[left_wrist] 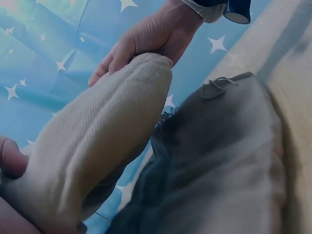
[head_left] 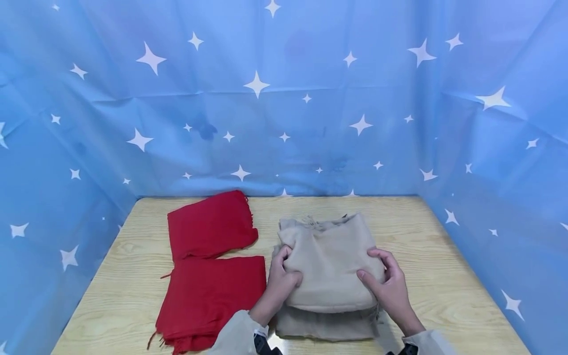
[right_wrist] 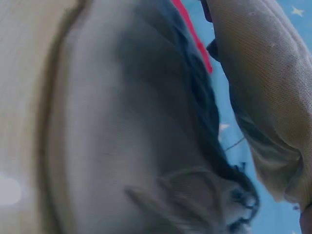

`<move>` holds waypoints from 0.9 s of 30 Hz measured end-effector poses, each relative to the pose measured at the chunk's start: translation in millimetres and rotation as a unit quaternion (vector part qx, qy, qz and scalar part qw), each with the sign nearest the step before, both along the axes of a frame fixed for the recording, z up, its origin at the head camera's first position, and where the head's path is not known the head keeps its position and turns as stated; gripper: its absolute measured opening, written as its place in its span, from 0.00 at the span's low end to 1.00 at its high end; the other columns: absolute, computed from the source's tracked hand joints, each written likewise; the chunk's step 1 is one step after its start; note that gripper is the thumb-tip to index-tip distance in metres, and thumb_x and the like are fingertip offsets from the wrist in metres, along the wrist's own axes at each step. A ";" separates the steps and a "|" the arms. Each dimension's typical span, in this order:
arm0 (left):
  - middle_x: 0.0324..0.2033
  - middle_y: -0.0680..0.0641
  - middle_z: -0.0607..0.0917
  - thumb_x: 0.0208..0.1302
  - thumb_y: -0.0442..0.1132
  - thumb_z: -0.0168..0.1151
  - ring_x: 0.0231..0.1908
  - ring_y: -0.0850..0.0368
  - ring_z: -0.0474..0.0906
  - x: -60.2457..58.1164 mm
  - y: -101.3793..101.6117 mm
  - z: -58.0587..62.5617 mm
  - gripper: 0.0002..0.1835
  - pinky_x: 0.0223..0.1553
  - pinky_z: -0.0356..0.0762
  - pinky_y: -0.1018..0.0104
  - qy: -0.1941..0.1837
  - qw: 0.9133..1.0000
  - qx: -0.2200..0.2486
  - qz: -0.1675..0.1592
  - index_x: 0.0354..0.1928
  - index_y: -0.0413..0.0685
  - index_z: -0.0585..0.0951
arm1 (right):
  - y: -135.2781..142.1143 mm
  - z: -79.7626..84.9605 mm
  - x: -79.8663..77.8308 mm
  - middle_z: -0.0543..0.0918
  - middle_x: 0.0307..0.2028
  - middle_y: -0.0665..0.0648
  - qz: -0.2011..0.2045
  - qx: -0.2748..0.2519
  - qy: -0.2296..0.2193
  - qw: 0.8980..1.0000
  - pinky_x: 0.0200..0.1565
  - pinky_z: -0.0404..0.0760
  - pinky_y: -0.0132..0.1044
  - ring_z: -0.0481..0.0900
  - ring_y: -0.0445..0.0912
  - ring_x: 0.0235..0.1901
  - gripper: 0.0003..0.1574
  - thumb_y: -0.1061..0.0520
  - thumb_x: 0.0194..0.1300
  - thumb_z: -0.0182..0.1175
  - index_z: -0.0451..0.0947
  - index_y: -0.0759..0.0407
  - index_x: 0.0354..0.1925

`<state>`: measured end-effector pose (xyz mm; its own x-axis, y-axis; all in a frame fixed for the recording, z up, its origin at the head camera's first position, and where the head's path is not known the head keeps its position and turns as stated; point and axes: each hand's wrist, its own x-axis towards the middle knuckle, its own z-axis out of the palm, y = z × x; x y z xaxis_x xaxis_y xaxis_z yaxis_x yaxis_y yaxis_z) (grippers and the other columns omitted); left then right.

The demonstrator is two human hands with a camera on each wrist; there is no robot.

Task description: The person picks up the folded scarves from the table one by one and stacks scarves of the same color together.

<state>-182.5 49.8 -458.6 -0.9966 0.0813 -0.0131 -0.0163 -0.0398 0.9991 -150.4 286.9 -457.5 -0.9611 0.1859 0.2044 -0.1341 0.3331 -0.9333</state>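
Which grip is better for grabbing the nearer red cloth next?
Probably the left grip: it's beside the nearer red cloth, while the right grip is farther away. Both hold the beige cloth, though.

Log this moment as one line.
left grip: holds upper beige cloth | right grip: holds its opposite side | beneath: lower beige cloth | leftward: red cloths on table

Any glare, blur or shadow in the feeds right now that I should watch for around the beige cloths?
Head view: mostly sharp and evenly lit, held cloth and lower cloth both readable; left wrist: held cloth's weave fairly crisp, lower cloth softer, a dark shadow band across the table at upper right; right wrist: lower cloth heavily blurred, bright glare spot on the table at lower left.
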 end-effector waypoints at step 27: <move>0.34 0.44 0.74 0.44 0.42 0.58 0.34 0.51 0.71 18.8 -21.0 -37.3 0.20 0.33 0.69 0.59 -0.069 0.953 -0.295 -0.009 0.41 0.46 0.66 | 4.7 -28.9 -3.0 0.71 0.59 0.74 0.036 0.224 -0.179 0.957 0.57 0.69 0.56 0.67 0.65 0.62 0.20 0.52 0.60 0.63 0.64 0.59 0.41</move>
